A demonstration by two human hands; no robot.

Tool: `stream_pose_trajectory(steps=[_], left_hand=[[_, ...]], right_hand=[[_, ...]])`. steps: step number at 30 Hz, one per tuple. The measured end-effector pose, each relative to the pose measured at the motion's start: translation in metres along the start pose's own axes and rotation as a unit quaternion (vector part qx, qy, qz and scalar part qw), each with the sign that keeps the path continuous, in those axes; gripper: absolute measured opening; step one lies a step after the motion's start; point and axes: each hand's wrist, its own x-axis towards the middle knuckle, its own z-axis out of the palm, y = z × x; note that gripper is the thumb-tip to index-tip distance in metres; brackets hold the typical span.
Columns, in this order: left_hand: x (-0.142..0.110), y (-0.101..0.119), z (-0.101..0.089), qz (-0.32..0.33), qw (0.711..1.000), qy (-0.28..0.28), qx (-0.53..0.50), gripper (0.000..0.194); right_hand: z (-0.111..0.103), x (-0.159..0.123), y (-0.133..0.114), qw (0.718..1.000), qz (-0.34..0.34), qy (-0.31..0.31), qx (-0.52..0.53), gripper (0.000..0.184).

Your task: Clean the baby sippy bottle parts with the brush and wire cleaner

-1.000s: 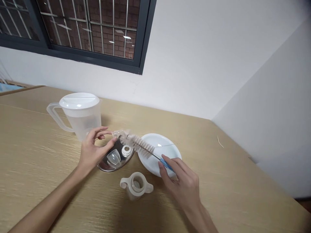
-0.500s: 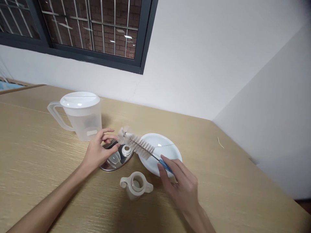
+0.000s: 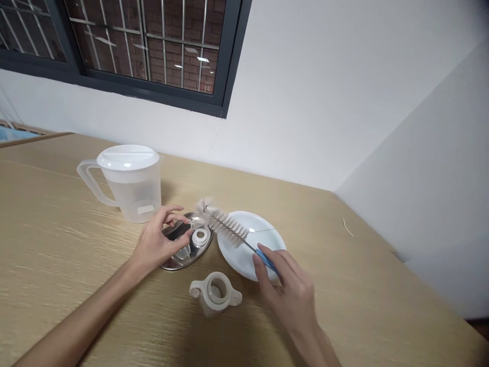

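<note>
Table (image 3: pixel 367 306) surface carries a lidded pitcher (image 3: pixel 132 188) at far left, then a white plate (image 3: pixel 237 257) right of a smaller metal tray (image 3: pixel 196 254). Your right hand (image 3: pixel 292 283) grips the bristle brush (image 3: pixel 225 227) by its blue handle. A 2-handled cup (image 3: pixel 216 300) stands near you; 1 white ring (image 3: pixel 200 236) lies on the tray. Your left hand (image 3: pixel 158 239) pinches a small clear piece (image 3: pixel 197 223) beside the brush's far end.

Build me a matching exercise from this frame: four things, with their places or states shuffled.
1. Brush
2. Pitcher
3. White ring
4. Cup

A. On the metal tray
B. Open-topped, standing on the table
C. Held in the right hand
D. Lidded, beyond the left hand

Pairs: 1-C, 2-D, 3-A, 4-B
</note>
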Motion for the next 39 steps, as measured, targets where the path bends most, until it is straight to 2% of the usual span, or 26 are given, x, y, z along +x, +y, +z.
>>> stream_pose_trajectory(steps=[4,8,12,18,21,26,30,34,39], left_hand=[[0.000,-0.011,-0.001,0.100,0.993,0.008,0.063,0.047],[0.001,-0.020,-0.002,0.188,0.973,0.019,0.130,0.047],[0.000,-0.021,-0.002,0.207,0.968,0.025,0.140,0.047],[0.002,-0.019,-0.003,0.221,0.964,0.023,0.145,0.046],[0.002,-0.019,-0.003,0.226,0.963,0.024,0.144,0.046],[0.002,-0.016,-0.005,0.234,0.962,0.030,0.138,0.044],[0.003,-0.010,-0.006,0.276,0.951,0.057,0.125,0.046],[0.003,-0.005,-0.007,0.310,0.943,0.070,0.104,0.048],[0.001,-0.003,-0.008,0.319,0.940,0.075,0.093,0.050]], right_hand=[[-0.002,0.000,0.006,0.999,0.034,0.012,-0.025,0.016],[-0.004,0.002,0.003,0.999,0.023,0.015,0.035,0.018],[-0.003,0.002,-0.001,0.999,-0.024,-0.003,0.038,0.021],[-0.003,0.002,0.006,0.999,-0.001,0.020,-0.026,0.016],[-0.005,0.002,0.007,1.000,0.011,0.023,-0.001,0.016],[-0.005,0.002,0.006,1.000,-0.013,-0.002,0.024,0.019],[-0.006,0.002,0.011,1.000,0.000,0.008,-0.009,0.015],[-0.011,0.002,0.013,0.999,0.022,0.025,0.030,0.015],[-0.013,0.002,0.012,0.998,-0.015,0.007,0.058,0.020]])
